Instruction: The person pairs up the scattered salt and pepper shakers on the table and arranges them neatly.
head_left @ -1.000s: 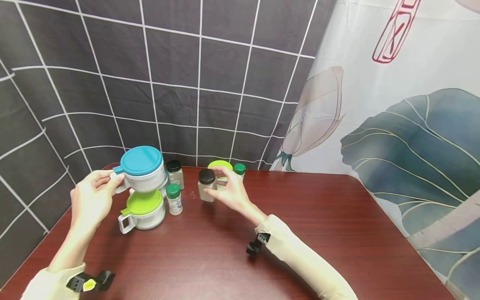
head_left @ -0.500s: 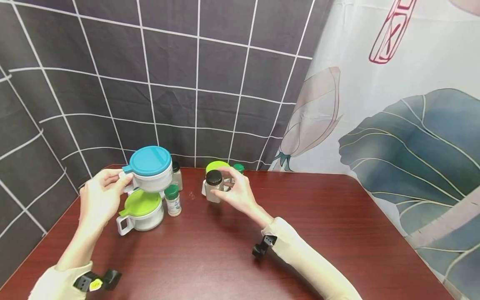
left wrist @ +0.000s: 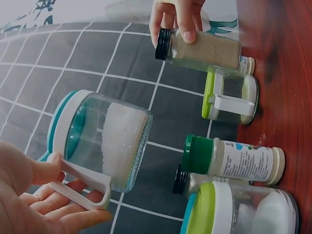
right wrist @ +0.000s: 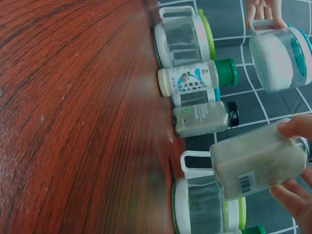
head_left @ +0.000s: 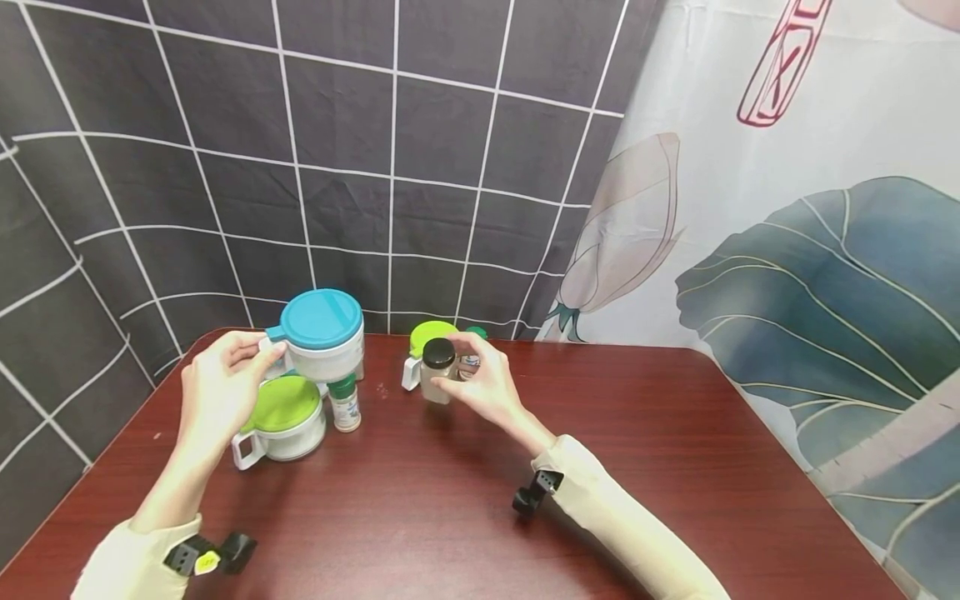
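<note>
My left hand (head_left: 221, 396) holds a clear seasoning jar (head_left: 322, 321) by its white handle. The jar has a blue lid and white granules inside, and hangs above the table. Below it stand a lime-lidded jar (head_left: 288, 417) and a green-capped shaker (head_left: 346, 408). My right hand (head_left: 491, 387) grips a black-capped spice bottle (head_left: 437, 377) of pale powder between thumb and fingers. In the right wrist view this bottle (right wrist: 258, 161) is off the tabletop. Just behind it stands another lime-lidded jar (head_left: 431, 335), partly hidden.
A second black-capped bottle (right wrist: 202, 119) stands behind the shaker, with a blue-lidded jar (right wrist: 217, 94) mostly hidden nearby. Another green-capped shaker (head_left: 477, 332) is at the back, behind my right hand. A dark tiled-pattern curtain (head_left: 337, 208) backs the reddish-brown table (head_left: 420, 508).
My left hand has carried the blue-lidded jar to the right, over the green-capped shaker. My right hand has shifted a little rightward with the black-capped bottle, in front of the back lime-lidded jar.
</note>
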{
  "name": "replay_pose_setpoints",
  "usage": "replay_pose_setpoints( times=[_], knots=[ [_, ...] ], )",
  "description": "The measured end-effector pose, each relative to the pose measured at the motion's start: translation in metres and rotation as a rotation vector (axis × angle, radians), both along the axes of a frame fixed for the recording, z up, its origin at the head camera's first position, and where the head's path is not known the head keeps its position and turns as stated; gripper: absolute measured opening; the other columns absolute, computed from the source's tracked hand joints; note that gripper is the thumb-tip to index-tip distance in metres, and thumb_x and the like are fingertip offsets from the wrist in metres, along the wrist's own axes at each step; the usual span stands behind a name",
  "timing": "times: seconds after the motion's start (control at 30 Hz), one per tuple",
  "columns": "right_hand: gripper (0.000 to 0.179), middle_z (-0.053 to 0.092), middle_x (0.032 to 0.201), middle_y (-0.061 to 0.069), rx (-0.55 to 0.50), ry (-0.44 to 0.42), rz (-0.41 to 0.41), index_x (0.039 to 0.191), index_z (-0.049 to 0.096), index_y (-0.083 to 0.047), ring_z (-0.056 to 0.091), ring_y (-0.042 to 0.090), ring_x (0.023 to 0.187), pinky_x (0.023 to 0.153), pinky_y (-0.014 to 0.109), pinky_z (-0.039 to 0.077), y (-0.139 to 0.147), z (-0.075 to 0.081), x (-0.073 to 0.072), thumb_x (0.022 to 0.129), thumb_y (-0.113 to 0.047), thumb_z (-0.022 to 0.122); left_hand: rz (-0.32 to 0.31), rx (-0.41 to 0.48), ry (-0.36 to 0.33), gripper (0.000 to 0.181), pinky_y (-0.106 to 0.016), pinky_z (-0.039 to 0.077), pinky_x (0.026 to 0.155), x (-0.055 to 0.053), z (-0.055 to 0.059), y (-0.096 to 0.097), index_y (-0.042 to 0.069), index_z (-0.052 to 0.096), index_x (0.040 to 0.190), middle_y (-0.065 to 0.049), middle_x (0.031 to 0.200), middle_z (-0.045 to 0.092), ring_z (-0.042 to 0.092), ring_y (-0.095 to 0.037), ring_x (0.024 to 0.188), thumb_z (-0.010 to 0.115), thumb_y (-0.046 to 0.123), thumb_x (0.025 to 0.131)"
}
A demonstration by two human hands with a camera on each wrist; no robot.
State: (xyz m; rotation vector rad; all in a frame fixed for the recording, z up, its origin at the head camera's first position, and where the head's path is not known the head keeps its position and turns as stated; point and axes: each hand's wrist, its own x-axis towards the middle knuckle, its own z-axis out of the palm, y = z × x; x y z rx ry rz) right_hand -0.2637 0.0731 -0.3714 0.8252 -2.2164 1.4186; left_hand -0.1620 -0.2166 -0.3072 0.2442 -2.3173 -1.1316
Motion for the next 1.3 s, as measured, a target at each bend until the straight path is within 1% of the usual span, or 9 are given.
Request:
replay_pose_setpoints(
  times=[0.27, 0.33, 0.4, 0.5, 0.7, 0.87, 0.93, 1.17, 1.3],
  knots=[
    [0.056, 0.070, 0.099, 0.010, 0.005, 0.026, -0.008, 0.115, 0.062, -0.007, 0.067, 0.020, 0.092, 0.078, 0.034, 0.058, 0.009, 0.000, -0.002, 0.064, -0.004, 0.086, -0.046, -0.020, 0.005, 0.033, -0.008, 0.038, 0.073, -0.002, 0.002, 0.010, 0.003, 0.067, 0.110, -0.019, 0.107, 0.071, 0.040, 0.030, 0.074, 0.065, 0.029, 0.090],
    [0.056, 0.070, 0.100, 0.011, -0.003, 0.019, 0.000, 0.115, 0.062, -0.006, 0.067, 0.021, 0.092, 0.078, 0.032, 0.058, 0.011, 0.000, -0.003, 0.064, -0.003, 0.085, -0.054, -0.022, 0.005, 0.032, -0.008, 0.039, 0.074, -0.002, 0.003, 0.013, 0.003, 0.067, 0.110, -0.018, 0.107, 0.072, 0.057, 0.018, 0.081, 0.065, 0.029, 0.090],
    [0.057, 0.070, 0.099, 0.011, -0.005, 0.012, -0.003, 0.116, 0.062, -0.007, 0.066, 0.021, 0.092, 0.077, 0.032, 0.058, 0.013, 0.000, -0.003, 0.064, -0.003, 0.085, -0.066, -0.027, 0.003, 0.032, -0.009, 0.039, 0.074, -0.003, 0.004, 0.017, 0.003, 0.067, 0.110, -0.018, 0.107, 0.072, 0.068, -0.002, 0.090, 0.065, 0.028, 0.091],
    [0.057, 0.070, 0.099, 0.011, -0.005, -0.003, -0.010, 0.116, 0.062, -0.007, 0.066, 0.020, 0.091, 0.076, 0.035, 0.059, 0.017, 0.000, -0.003, 0.064, -0.002, 0.085, -0.095, -0.013, -0.003, 0.033, -0.009, 0.040, 0.076, -0.005, 0.005, 0.021, 0.002, 0.066, 0.112, -0.021, 0.109, 0.070, 0.068, -0.032, 0.103, 0.065, 0.027, 0.091],
    [0.058, 0.069, 0.101, 0.014, -0.014, -0.026, -0.026, 0.117, 0.062, -0.005, 0.066, 0.026, 0.093, 0.079, 0.041, 0.058, 0.024, 0.001, -0.002, 0.064, 0.001, 0.086, -0.140, 0.020, -0.015, 0.032, -0.012, 0.043, 0.082, -0.010, 0.003, 0.031, 0.002, 0.066, 0.113, -0.021, 0.111, 0.070, 0.067, -0.033, 0.105, 0.066, 0.026, 0.091],
    [0.057, 0.068, 0.103, 0.022, -0.014, -0.029, -0.020, 0.117, 0.060, 0.003, 0.066, 0.035, 0.095, 0.080, 0.046, 0.057, 0.029, 0.001, -0.003, 0.065, 0.006, 0.083, -0.165, 0.026, -0.036, 0.032, -0.041, 0.048, 0.092, -0.013, 0.000, 0.040, 0.004, 0.066, 0.113, -0.020, 0.111, 0.070, 0.067, -0.033, 0.106, 0.065, 0.027, 0.091],
    [0.056, 0.068, 0.103, 0.023, -0.012, -0.026, -0.026, 0.116, 0.060, 0.005, 0.066, 0.036, 0.094, 0.080, 0.047, 0.057, 0.032, 0.001, -0.003, 0.065, 0.006, 0.083, -0.173, 0.029, -0.051, 0.033, -0.046, 0.047, 0.094, -0.014, -0.001, 0.043, 0.004, 0.065, 0.114, -0.020, 0.113, 0.069, 0.066, -0.033, 0.107, 0.064, 0.029, 0.092],
    [0.056, 0.070, 0.101, 0.015, -0.010, -0.026, -0.057, 0.115, 0.062, -0.004, 0.067, 0.025, 0.093, 0.079, 0.034, 0.058, 0.042, -0.003, -0.003, 0.065, 0.000, 0.085, -0.225, 0.054, -0.047, 0.033, -0.050, 0.049, 0.095, -0.018, -0.008, 0.053, 0.000, 0.063, 0.114, -0.023, 0.115, 0.068, 0.065, -0.037, 0.108, 0.065, 0.024, 0.092],
    [0.054, 0.070, 0.101, 0.012, -0.011, -0.026, -0.057, 0.114, 0.062, -0.006, 0.067, 0.023, 0.092, 0.079, 0.031, 0.058, 0.048, -0.005, -0.003, 0.065, -0.002, 0.085, -0.231, 0.064, -0.079, 0.032, -0.052, 0.049, 0.096, -0.020, -0.012, 0.059, 0.000, 0.063, 0.115, -0.022, 0.116, 0.067, 0.063, -0.038, 0.111, 0.064, 0.023, 0.092]
  ],
)
